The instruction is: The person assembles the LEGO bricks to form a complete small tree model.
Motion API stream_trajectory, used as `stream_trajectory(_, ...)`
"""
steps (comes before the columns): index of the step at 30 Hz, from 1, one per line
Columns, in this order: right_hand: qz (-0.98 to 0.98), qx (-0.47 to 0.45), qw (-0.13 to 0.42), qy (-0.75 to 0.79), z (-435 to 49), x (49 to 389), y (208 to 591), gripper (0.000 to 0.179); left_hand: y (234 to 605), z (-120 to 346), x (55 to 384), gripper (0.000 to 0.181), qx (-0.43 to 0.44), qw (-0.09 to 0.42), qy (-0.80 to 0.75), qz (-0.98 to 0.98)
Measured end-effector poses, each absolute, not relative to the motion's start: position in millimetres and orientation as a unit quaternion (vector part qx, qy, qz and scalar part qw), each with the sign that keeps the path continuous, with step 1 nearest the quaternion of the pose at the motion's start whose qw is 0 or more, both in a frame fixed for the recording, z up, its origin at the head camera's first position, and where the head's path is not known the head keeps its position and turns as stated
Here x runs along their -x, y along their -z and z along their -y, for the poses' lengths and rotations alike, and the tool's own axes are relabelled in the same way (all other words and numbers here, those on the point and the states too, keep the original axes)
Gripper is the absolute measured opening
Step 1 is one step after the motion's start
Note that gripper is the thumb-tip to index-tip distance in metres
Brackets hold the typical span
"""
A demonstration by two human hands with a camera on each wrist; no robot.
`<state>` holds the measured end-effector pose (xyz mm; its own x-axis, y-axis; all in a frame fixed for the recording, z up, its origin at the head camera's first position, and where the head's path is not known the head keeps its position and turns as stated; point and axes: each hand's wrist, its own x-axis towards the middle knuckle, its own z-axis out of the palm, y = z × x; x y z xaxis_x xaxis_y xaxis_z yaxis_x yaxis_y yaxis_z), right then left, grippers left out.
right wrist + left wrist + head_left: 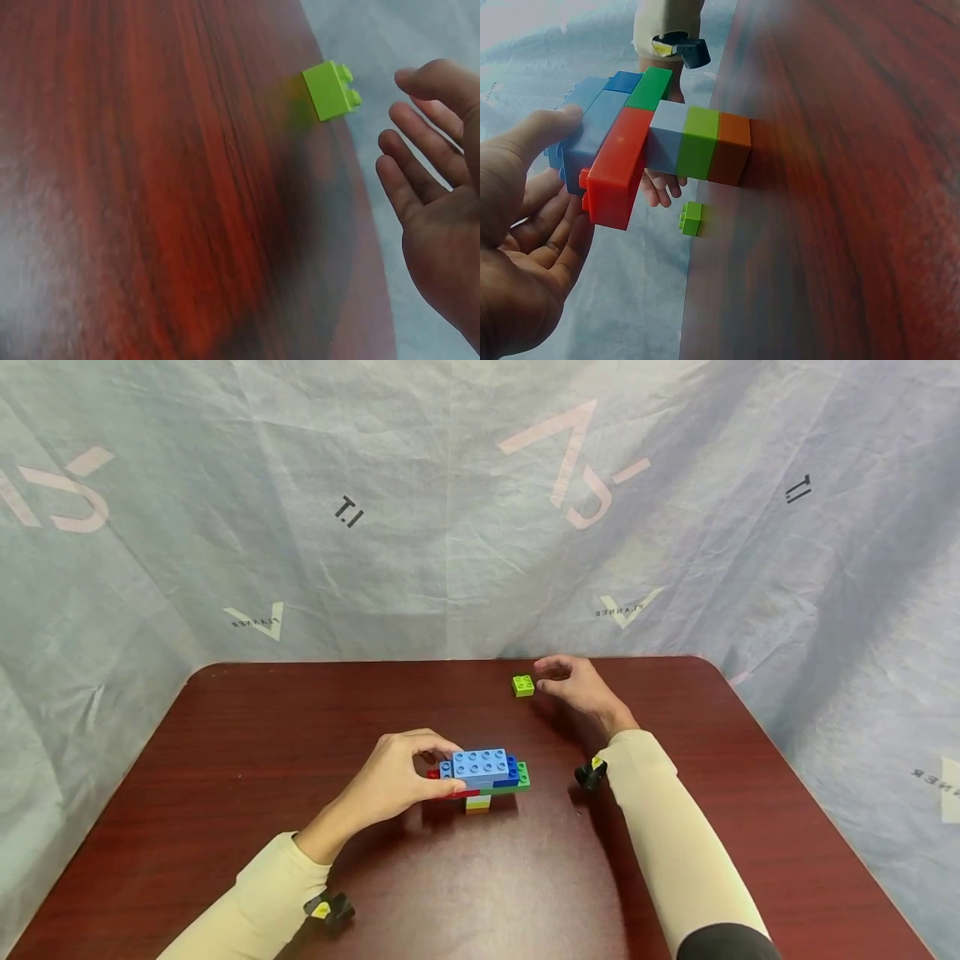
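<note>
My left hand (pixel 393 779) grips a stack of toy building bricks by its left end, thumb on the near side and fingers behind. On top lies a long light blue brick (pixel 480 763), with darker blue under it. A red brick (pixel 619 176) and a green brick (pixel 651 88) form a lower layer. Below runs a narrow column of pale blue, lime and orange bricks (pixel 735 150), standing at the tabletop. My right hand (pixel 581 687) hovers just right of a small lime brick (pixel 522 686), fingers apart and loosely bent, holding nothing. Studs top that lime brick.
The dark red-brown wooden table (pixel 300 710) has rounded far corners. Its back edge runs close behind the lime brick. A pale grey printed cloth (pixel 405 560) hangs behind the table and along both sides. Black wrist devices (pixel 591 774) sit under both forearms.
</note>
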<state>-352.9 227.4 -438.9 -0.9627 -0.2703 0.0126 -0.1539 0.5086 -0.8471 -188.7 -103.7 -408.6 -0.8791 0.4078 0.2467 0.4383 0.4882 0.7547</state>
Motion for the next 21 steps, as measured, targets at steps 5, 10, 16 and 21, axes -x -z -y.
stream_trajectory(5, -0.868, 0.112, 0.077, 0.477, -221.9, 360.4, 444.1, 0.042, 408.6, 103.5, 188.7, 0.037, 0.246, 0.016, 0.447, 0.86)
stream_trajectory(10, -0.872, 0.105, 0.096, 0.468, -214.7, 366.1, 449.5, 0.043, 408.4, 104.1, 189.0, 0.037, 0.244, 0.014, 0.445, 0.861)
stream_trajectory(16, -0.878, 0.091, 0.105, 0.458, -210.9, 369.0, 454.8, 0.041, 409.1, 104.0, 189.8, 0.038, 0.246, 0.012, 0.445, 0.861)
stream_trajectory(21, -0.881, 0.087, 0.11, 0.451, -210.3, 371.0, 458.5, 0.037, 410.0, 104.8, 190.0, 0.037, 0.248, 0.009, 0.449, 0.858)
